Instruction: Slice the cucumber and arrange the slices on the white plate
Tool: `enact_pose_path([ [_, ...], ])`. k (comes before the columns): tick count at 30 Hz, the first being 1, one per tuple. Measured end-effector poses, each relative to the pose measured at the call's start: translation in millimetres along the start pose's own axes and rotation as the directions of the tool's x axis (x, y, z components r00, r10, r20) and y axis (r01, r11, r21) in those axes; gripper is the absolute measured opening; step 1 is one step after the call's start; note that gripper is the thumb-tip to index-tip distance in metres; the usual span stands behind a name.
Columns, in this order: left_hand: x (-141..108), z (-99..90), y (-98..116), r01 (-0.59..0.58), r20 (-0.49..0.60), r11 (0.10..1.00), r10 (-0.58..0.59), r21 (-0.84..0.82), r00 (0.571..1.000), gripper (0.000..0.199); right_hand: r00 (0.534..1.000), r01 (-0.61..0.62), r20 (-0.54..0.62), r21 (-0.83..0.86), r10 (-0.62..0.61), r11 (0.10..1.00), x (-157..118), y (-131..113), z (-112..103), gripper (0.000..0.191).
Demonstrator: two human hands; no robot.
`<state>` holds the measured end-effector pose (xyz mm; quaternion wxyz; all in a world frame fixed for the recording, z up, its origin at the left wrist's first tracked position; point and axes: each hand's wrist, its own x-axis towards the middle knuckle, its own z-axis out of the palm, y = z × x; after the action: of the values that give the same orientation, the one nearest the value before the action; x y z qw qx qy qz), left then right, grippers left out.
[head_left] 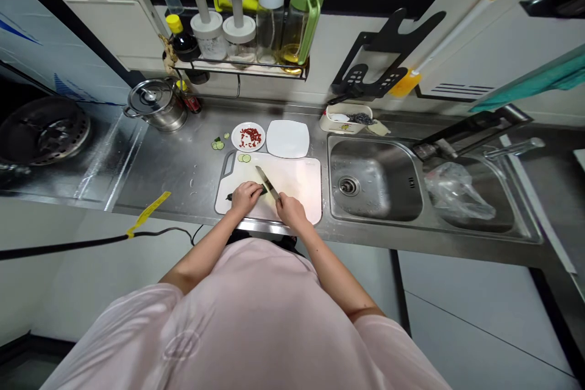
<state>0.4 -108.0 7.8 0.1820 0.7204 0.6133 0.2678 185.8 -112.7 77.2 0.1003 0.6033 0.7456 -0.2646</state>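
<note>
On the white cutting board [297,180], my left hand [245,196] presses down on a dark green cucumber [230,197], its fingers closed round it. The cucumber's cut end shows just past my fingertips. My right hand [290,210] grips a kitchen knife [266,180], whose blade points away to the upper left, right beside that end. Two pale cucumber slices [244,158] lie at the board's upper left corner. More cucumber pieces [218,144] rest on the steel counter just beyond it. The knife's handle is mostly hidden in my right hand.
Behind the board sit a plate of chopped red pieces [249,136] and a white square plate [287,139]. To the right is the steel sink [375,180], with a plastic bag [458,191] in its second basin. A lidded pot [158,105] stands left, below a condiment rack [242,67].
</note>
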Motion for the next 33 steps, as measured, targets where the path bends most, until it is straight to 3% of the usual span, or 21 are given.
enact_pose_path([
  [20, -9.2, 6.6, 9.1, -0.023, 0.003, 0.996, 0.022, 0.086, 1.0, 0.026, 0.999, -0.017, 0.031, -0.059, 0.019, 0.998, -15.3, -9.8, 0.6, 0.027],
  [33, -9.7, 9.1, 7.5, -0.023, -0.015, 0.996, 0.025, 0.088, 1.0, 0.025, 0.996, -0.005, 0.086, -0.075, 0.012, 0.997, -28.5, 2.0, 4.3, 0.023],
])
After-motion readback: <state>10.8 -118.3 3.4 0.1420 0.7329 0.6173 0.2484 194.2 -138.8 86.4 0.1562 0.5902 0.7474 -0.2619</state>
